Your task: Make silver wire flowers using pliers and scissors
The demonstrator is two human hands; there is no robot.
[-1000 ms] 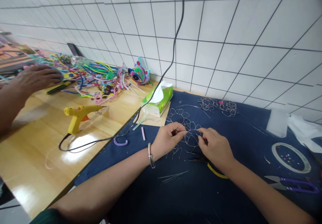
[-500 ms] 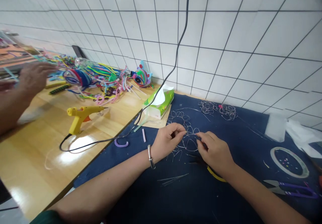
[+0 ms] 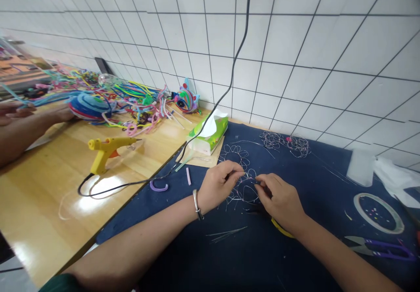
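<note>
My left hand [image 3: 220, 182], with a silver bangle at the wrist, pinches thin wire between thumb and forefinger. Facing it, my right hand [image 3: 277, 196] is closed in a pinch on the same looped wire [image 3: 250, 192]. The fingertips are a short way apart, over the dark blue cloth [image 3: 183, 239]. Behind my left hand a flower-shaped ring of wire loops [image 3: 234, 148] lies on the cloth. Pliers with a yellow handle [image 3: 281, 228] lie under my right hand, partly hidden. Several straight wire pieces [image 3: 226, 234] rest nearer to me.
A tissue pack [image 3: 210, 139] stands at the back; a black cord crosses it. On the wooden table at left lie a yellow glue gun [image 3: 103, 154] and colourful pipe cleaners [image 3: 138, 95], near another person's hands [image 3: 36, 119]. Purple snips [image 3: 382, 247] and a white ring [image 3: 379, 213] holding beads lie right.
My hands have shifted slightly, with the wire still pinched between them. At the left, the other person's hand has moved down to the blue-and-red wrapped ball, which sits turned and further left.
</note>
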